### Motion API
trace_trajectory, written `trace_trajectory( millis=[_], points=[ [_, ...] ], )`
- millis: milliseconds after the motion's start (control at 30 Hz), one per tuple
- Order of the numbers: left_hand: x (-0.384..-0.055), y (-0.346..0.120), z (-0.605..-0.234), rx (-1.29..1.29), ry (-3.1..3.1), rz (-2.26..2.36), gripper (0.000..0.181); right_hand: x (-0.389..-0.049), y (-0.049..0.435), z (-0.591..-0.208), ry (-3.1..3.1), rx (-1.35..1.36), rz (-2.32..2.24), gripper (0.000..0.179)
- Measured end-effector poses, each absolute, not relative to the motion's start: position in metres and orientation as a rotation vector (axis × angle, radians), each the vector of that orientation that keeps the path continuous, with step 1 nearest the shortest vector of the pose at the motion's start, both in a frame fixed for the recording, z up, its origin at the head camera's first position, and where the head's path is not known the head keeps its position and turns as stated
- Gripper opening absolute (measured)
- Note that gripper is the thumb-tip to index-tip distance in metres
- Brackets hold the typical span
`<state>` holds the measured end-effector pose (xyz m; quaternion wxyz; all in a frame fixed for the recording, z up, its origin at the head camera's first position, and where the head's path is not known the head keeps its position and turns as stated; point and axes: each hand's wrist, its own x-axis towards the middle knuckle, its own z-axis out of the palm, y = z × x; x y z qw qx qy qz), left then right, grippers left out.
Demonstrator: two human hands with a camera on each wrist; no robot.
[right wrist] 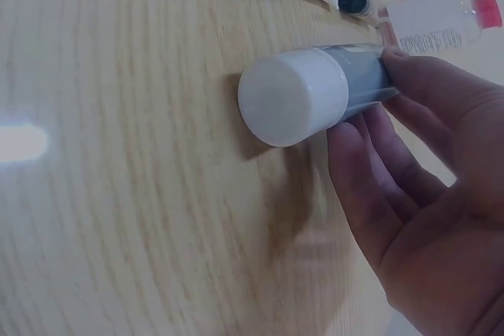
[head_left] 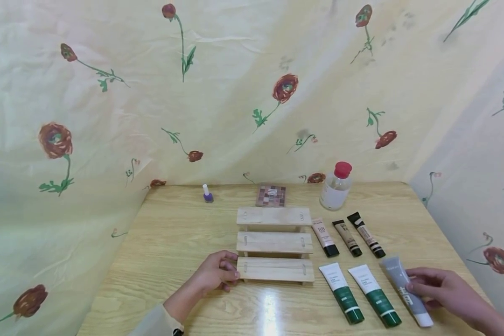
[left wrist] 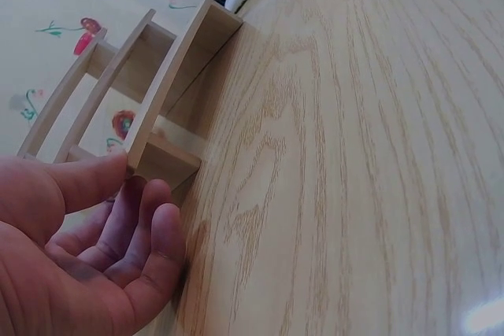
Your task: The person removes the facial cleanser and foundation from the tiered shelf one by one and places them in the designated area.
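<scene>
A three-tier wooden rack [head_left: 275,269] stands mid-table. My left hand [head_left: 215,272] pinches the left end of its lowest step; in the left wrist view the thumb lies on the corner of the wooden rack [left wrist: 169,88] with curled fingers below. My right hand [head_left: 447,290] holds a grey tube with a white cap [head_left: 406,291], thumb on one face and fingers around the side. The right wrist view shows the capped end of the grey tube [right wrist: 295,96] close to the tabletop. Left of it lie two white-and-green tubes [head_left: 342,293] [head_left: 375,295].
Behind these lie a pink BB tube [head_left: 325,237], a gold-brown tube [head_left: 347,238] and a black-ended tube [head_left: 366,234]. A red-capped bottle [head_left: 335,189], an eyeshadow palette [head_left: 270,195] and purple nail polish [head_left: 207,194] stand along the back, before a flowered cloth [head_left: 235,93].
</scene>
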<state>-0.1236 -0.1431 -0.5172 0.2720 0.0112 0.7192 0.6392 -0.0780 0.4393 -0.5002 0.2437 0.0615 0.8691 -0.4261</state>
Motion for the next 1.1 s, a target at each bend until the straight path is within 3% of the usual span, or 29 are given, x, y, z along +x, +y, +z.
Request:
trace_trajectory(
  millis=[1100],
  points=[
    [-0.1218,-0.1432,-0.5181,0.04,1.951,1.721,0.056,-0.075,0.4463,-0.507,2.348,0.117,-1.104,0.062]
  ],
)
